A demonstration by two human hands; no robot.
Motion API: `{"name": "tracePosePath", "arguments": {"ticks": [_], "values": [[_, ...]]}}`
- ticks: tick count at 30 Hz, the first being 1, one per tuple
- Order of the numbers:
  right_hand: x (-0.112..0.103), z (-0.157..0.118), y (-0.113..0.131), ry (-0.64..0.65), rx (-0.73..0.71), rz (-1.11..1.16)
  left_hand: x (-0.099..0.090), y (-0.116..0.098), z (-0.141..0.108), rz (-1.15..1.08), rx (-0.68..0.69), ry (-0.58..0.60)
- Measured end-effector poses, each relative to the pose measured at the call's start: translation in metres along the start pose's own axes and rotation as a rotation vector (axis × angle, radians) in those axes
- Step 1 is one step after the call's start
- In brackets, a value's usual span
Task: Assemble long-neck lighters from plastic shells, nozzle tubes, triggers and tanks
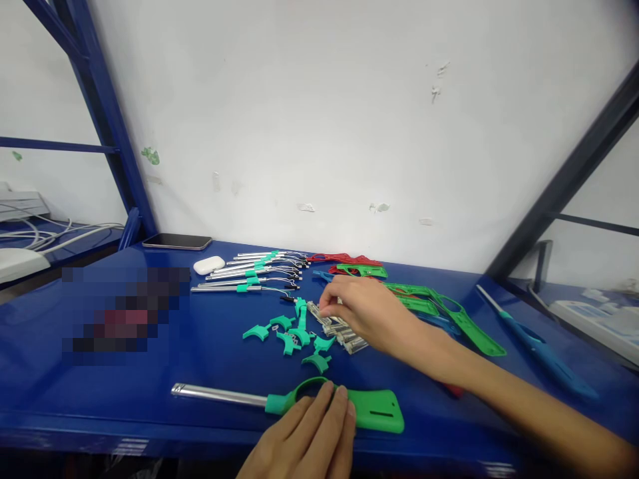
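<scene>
A green utility lighter [377,407] with a long metal barrel lies near the table's front edge, barrel pointing left. My left hand [312,432] is laid over its middle, fingers together on the handle and thumb hidden. Farther back, my right hand [367,309] is above a heap of small clear fuel tanks [352,339]. Its fingers are curled in towards the thumb, and whatever they hold is hidden. Several teal-green triggers [288,342] are scattered left of the tanks. Behind them lie several metal barrels with wires [234,276], each with a teal collar.
Green handle shells [469,322] and red shells [344,257] lie behind and right of my right hand. A blue lighter [542,352] rests at the right. A phone [177,241], a white case [208,265] and a blurred-out item [124,319] are at the left.
</scene>
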State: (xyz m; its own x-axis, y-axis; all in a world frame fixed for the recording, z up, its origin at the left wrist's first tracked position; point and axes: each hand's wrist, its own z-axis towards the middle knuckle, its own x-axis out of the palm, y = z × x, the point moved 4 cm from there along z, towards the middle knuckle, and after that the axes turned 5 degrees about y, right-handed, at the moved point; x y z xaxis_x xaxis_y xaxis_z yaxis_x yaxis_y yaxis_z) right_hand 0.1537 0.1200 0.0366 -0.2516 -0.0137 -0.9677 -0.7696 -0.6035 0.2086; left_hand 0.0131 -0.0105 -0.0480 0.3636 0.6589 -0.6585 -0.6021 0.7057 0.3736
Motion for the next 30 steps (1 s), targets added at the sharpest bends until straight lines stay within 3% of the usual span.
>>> {"name": "tracePosePath", "arguments": {"ticks": [5,10,13,18,30], "values": [[-0.011,-0.053,-0.005,-0.134,0.025,0.132,0.001,-0.001,-0.002,-0.041,-0.038,-0.038],[0.009,-0.117,-0.018,-0.325,0.130,0.351,0.004,0.001,-0.003,-0.102,-0.114,-0.061],[0.025,-0.139,-0.017,-0.413,0.177,0.412,0.003,0.002,-0.003,-0.118,-0.126,-0.086],[0.041,-0.140,-0.012,-0.414,0.175,0.479,0.001,0.005,0.001,-0.103,-0.101,-0.103],[0.047,-0.142,-0.015,-0.453,0.194,0.435,0.003,0.004,-0.001,-0.114,-0.110,-0.094]]}}
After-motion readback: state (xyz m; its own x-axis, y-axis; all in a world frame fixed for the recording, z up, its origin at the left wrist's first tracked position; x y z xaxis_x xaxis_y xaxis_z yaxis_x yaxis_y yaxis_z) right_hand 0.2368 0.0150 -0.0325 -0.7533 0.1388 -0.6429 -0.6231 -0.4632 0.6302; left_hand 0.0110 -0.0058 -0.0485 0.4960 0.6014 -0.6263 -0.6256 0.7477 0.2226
